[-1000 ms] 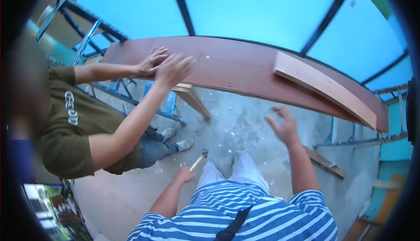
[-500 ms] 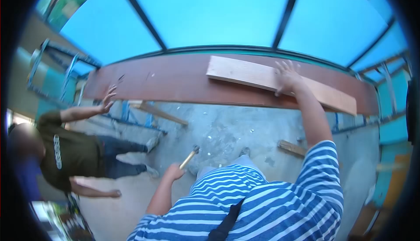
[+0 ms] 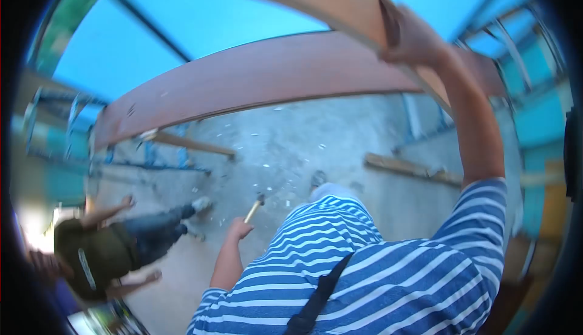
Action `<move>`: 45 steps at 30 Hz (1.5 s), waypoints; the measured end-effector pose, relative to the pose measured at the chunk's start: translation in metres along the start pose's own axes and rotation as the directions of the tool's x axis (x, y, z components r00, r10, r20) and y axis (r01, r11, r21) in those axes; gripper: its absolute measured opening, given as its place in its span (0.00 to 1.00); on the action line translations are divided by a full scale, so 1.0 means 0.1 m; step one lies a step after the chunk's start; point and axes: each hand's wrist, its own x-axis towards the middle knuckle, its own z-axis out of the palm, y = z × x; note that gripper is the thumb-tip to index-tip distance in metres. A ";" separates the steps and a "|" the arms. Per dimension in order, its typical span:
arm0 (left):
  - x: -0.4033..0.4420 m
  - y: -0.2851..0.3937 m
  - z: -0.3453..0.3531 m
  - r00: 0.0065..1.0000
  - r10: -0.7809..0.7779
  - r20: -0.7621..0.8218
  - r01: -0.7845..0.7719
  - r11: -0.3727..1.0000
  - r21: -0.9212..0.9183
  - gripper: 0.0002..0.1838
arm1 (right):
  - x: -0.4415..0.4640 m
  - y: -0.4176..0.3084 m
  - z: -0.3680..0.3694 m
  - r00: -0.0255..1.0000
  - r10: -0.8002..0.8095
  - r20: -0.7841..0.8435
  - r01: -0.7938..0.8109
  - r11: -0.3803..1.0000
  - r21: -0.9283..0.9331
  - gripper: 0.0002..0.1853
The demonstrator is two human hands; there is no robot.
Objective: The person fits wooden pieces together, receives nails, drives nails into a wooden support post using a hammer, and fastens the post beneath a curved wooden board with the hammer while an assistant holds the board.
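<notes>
My right hand [image 3: 419, 38] is closed around a pale wooden plank [image 3: 322, 1], gripping it near its middle. The plank is lifted above the long reddish-brown board [image 3: 243, 83] and slants across the top of the view, its far left end high up. Low on the left, my left hand [image 3: 240, 229] is wrapped around the handle of a hammer [image 3: 254, 209], whose dark head points up and away from me. The hammer hangs over the floor, apart from the board.
Ladders [image 3: 64, 125] stand at the left, and another ladder [image 3: 516, 49] is at the right. Lengths of timber [image 3: 413, 170] lie low beyond me. A co-worker in a dark shirt [image 3: 100, 256] stands to the left. Small scraps litter the concrete floor [image 3: 273, 134].
My right hand has gone from resting open on the plank to gripping and raising it off the brown board. The co-worker's raised arm has dropped back from the board. The hammer stays in my left hand.
</notes>
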 end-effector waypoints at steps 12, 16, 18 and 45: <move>0.38 -0.13 1.01 0.952 -0.152 0.264 0.144 0.988 0.049 0.18 | -3.16 -0.24 -2.61 0.834 0.281 -0.476 -0.166 0.949 0.268 0.54; 0.26 0.16 0.93 0.896 -0.127 0.427 0.027 0.972 0.231 0.14 | -4.55 0.24 -2.53 0.760 0.367 -0.536 -0.301 0.930 0.211 0.51; 0.23 0.35 0.70 0.887 -0.020 0.461 -0.060 0.985 0.160 0.15 | -5.17 0.32 -2.61 0.681 0.500 -0.536 -0.465 0.860 0.211 0.37; -0.68 9.84 4.12 0.846 0.207 0.491 -0.430 0.809 0.401 0.18 | -10.61 5.16 -4.65 0.275 0.607 -0.746 -0.756 0.616 0.222 0.54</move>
